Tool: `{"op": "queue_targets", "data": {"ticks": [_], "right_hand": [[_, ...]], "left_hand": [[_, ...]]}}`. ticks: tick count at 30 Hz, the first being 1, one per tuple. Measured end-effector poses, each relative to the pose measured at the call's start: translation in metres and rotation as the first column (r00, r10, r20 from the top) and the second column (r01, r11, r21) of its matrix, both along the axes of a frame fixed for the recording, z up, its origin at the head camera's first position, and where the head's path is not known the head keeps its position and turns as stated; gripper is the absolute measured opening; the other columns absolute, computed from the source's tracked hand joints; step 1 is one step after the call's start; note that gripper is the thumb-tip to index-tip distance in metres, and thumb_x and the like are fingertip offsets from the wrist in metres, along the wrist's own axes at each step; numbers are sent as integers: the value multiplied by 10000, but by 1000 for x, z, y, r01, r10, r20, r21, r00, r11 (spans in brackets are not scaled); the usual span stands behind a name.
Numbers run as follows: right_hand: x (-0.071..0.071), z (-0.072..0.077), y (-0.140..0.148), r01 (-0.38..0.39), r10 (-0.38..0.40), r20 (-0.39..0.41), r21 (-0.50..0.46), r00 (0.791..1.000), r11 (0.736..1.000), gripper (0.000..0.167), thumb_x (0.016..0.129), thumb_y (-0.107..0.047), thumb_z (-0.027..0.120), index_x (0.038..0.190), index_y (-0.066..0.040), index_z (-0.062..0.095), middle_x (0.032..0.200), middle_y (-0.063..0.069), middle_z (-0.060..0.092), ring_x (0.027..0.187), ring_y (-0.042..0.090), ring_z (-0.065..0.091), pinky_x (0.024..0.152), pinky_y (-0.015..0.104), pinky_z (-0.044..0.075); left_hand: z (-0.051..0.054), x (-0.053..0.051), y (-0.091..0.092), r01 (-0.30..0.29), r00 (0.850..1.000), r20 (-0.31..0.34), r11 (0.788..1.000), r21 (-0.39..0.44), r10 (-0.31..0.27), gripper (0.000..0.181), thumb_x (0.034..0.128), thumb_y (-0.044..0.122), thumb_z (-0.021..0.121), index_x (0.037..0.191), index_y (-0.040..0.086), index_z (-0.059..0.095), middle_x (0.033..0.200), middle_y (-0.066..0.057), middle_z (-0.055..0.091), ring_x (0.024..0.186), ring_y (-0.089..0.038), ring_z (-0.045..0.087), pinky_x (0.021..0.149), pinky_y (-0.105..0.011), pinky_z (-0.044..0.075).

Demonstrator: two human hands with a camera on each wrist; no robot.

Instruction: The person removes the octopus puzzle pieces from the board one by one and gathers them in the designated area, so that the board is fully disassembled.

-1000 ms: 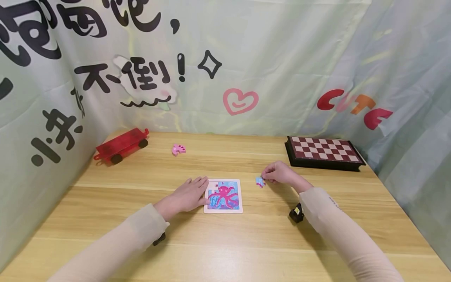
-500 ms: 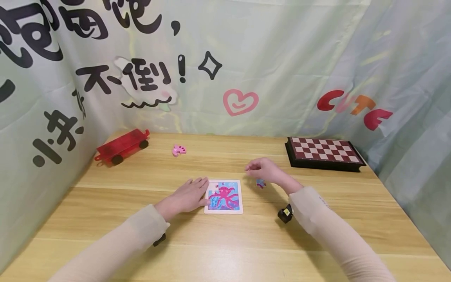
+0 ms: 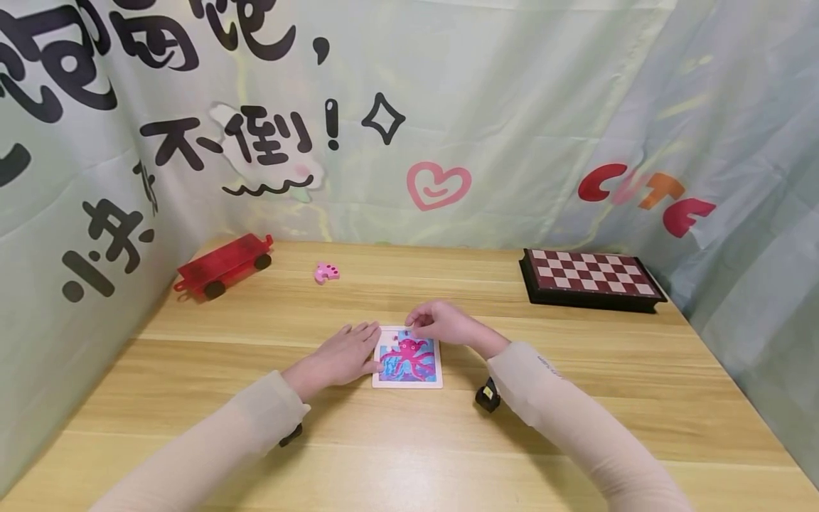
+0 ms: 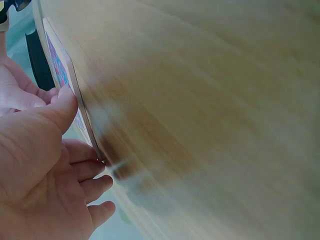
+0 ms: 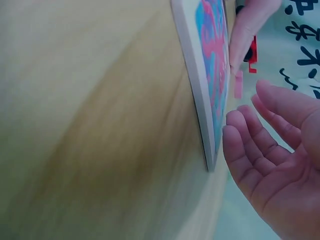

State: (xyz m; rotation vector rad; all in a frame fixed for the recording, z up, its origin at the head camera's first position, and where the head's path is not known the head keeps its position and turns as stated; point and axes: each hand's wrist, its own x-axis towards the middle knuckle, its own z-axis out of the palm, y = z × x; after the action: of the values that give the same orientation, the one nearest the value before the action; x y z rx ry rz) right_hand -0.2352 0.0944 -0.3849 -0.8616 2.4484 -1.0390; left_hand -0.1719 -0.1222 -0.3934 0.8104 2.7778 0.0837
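A square puzzle board with a pink octopus picture and a pale gap at its upper left lies mid-table. My left hand rests at its left edge, fingers extended; in the left wrist view, the left thumb lies over the board's rim. Above the board's upper right is my right hand, fingers bent and fingertips near the top edge. The right wrist view shows the curved right fingers beside the board; whether anything is between thumb and index finger is hidden. The loose blue puzzle piece is not visible.
A red toy wagon stands at the back left, and a small pink piece lies to its right. At the back right is a checkered board box. A printed curtain closes off the back and sides.
My right hand has moved left from beside the loose blue puzzle piece to above the puzzle board. That piece, visible before, is now out of sight. My left hand has stayed put.
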Motion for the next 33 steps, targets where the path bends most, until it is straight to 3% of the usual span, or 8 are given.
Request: {"op": "queue_targets", "data": {"ticks": [4,15,23,29,33], "right_hand": [[-1,-4,-7,-37,37,0,18,999,999,151,841,-36,661,991,-17,667,790,-5,605,742,118,551,712,240,489],[1,-6,-16,-94,95,-7,115,995,989,189,832,-48,676,1020,-63,664,730,16,529,647,132,465,584,225,414],[2,-8,-19,-88,97,-51,157,994,984,179,815,-58,696,984,-95,649,817,43,503,727,153,451,637,252,402],[3,-10,-18,-69,79,-67,140,995,988,165,812,-56,699,960,-112,654,947,62,490,817,178,464,702,281,418],[3,-10,-18,-76,86,-73,120,994,990,158,811,-36,694,952,-87,643,933,54,529,834,187,486,716,277,433]], "left_hand": [[0,0,0,-2,1000,6,1000,11,2,699,925,425,497,1402,-50,307,1472,-171,249,1344,-311,220,1079,-470,166],[2,1,1,-3,1000,7,1000,9,3,699,924,421,499,1398,-56,310,1469,-173,254,1342,-311,225,1076,-473,175],[2,0,1,-9,1000,9,1000,11,9,702,921,420,505,1399,-55,308,1469,-173,253,1342,-314,222,1075,-476,174],[1,0,1,-13,1000,6,1000,12,13,705,915,419,518,1398,-53,315,1467,-173,262,1342,-317,224,1074,-479,175],[1,0,2,-13,1000,1,1000,6,13,706,915,422,516,1399,-51,315,1467,-171,262,1341,-316,226,1075,-476,177]]}}
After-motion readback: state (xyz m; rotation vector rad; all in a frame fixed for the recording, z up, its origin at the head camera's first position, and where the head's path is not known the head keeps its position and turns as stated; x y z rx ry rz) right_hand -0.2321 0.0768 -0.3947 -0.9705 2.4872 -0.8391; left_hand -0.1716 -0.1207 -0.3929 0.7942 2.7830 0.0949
